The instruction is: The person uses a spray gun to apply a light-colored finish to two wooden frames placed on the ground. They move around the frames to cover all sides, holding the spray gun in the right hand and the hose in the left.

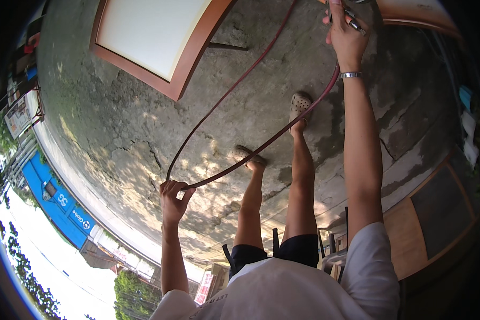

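Note:
At the lower left of the head view my left hand point(174, 200) is closed on a dark red hose point(256, 151), where it bends in a loop. One stretch rises from there toward the top centre; the other runs up to the right, toward my right hand point(346, 42). At the top right that hand is closed round a metal tool with a silver fitting point(356, 25), partly cut off by the picture's edge and too hidden to name exactly. A silver band circles my right wrist. My two feet, in perforated clogs, stand on the cracked concrete below the hose.
A white panel in a copper-brown frame point(141, 34) stands on legs at the upper left. A similar coloured piece point(416, 13) is at the top right. A wooden board with a dark panel point(418, 229) lies at the lower right. Blue signboards point(48, 192), a road and trees line the left.

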`<state>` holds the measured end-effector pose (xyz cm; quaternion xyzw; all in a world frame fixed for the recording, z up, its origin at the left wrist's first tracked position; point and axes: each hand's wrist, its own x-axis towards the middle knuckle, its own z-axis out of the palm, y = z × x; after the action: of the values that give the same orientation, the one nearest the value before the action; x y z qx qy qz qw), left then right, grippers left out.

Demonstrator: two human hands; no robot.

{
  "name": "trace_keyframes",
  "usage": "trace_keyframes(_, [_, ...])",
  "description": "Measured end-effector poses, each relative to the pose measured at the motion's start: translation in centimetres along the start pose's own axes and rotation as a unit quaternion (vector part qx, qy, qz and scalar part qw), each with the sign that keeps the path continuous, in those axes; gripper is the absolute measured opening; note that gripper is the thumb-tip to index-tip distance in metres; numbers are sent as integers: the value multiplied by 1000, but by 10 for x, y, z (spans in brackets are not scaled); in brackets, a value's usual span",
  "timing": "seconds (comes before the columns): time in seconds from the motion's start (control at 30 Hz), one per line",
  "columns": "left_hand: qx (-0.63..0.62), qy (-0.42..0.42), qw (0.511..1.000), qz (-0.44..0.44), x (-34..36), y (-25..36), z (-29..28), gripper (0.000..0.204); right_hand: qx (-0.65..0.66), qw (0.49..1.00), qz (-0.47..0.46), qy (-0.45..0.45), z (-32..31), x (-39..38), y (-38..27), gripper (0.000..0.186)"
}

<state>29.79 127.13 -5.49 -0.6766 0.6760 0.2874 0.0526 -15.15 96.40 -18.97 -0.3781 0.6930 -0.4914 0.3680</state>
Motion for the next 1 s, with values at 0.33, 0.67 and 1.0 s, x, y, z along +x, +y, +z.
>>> trace_keyframes(0.33, [25,-11,1000,-5,-44,-48,-10,24,51,995,52,-72,20,-121,6,41])
trace_keyframes(0.67, [31,-9,999,25,-72,-80,-8,25,30,989,4,-148,35,-201,2,27])
trace_keyframes(1.0, [33,-12,999,25,-90,-103,-6,28,52,977,-2,-206,55,-255,6,25])
